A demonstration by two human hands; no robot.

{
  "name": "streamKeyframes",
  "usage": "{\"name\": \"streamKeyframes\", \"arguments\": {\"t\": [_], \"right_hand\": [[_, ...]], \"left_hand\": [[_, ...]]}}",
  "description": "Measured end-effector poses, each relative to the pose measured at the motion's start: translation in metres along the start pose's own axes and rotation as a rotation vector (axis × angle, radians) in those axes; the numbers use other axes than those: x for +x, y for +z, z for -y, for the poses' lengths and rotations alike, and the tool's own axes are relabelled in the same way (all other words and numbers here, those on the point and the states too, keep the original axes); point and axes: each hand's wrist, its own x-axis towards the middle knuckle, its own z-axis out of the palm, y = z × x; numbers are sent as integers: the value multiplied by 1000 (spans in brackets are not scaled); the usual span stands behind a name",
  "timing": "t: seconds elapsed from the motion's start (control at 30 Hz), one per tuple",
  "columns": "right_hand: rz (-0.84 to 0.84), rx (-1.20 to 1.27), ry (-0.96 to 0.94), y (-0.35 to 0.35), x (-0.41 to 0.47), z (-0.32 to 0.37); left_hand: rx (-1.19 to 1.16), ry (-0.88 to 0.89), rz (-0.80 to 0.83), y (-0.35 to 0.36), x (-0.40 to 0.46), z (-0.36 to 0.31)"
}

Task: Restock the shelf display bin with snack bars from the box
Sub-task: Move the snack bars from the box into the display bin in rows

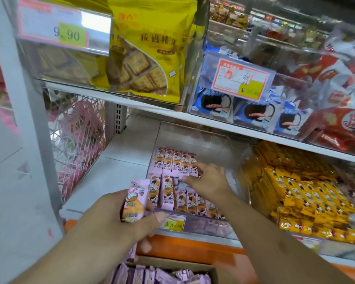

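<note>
Gripping a small stack of pink snack bars, our left hand sits just in front of the clear display bin, thumb curled over the near side of the stack, fingers wrapped beneath. The stack stands tilted, above the bin's front lip.

Our right hand reaches into the bin, palm down, fingers fairly straight and spread over the bars already inside; fingertips touch the wrappers near the seam between the back row and the nearer rows. It is blurred, and we cannot tell whether it pinches a bar or only presses on them.

Bars in the bin: one neat back row standing side by side, more rows nearer us, filling the left and middle of the bin. The right side of the bin floor shows bare.

A yellow price tag hangs on the bin's front wall.

Cardboard box at bottom edge, below the shelf, open, with more pink bars lying loose in it.

To the right, a neighbouring bin of orange-yellow bars. Shelf above: yellow biscuit bags, blue-and-white packets, red packets. A wire basket with pink goods stands at left.
</note>
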Motion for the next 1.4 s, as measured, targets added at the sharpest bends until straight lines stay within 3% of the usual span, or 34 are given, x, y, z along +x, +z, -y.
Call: {"name": "streamKeyframes", "arguments": {"t": [0.13,0.2,0.3,0.37,0.47,0.63,0.77,0.87,0.93,1.0,1.07,1.13,1.2,1.4], "right_hand": [[14,104,-126,-31,-41,14],[55,396,-202,-50,-75,26],[274,745,-304,-74,-125,40],[339,761,-376,-79,-149,43],[262,824,-350,-82,-163,36],[279,976,-238,-99,-168,13],[313,970,-284,-104,-173,1],[227,990,-210,-98,-175,-8],[223,1028,-156,-92,-177,-9],[257,929,-203,-88,-179,-11],[253,603,-315,-87,-177,-19],[104,260,-394,-88,-166,-34],[-60,99,-371,-90,-152,-50],[-101,-71,-317,-84,-129,-80]], "left_hand": [[-52,-9,57,3,-5,-7],[-56,0,119,5,-5,-7],[-33,7,240,8,-8,-6],[-48,30,303,11,-12,-7],[-64,78,361,20,-20,-10],[-122,124,264,23,-21,-12],[-85,183,320,17,-19,-21],[-218,114,145,20,-13,-19],[-463,33,12,29,-9,-14],[-664,-7,-79,39,-9,-17],[-680,-7,-96,50,-9,-21],[-566,26,-92,58,1,-26],[-387,97,-88,68,24,-35],[-90,312,-101,119,142,-46]]}}
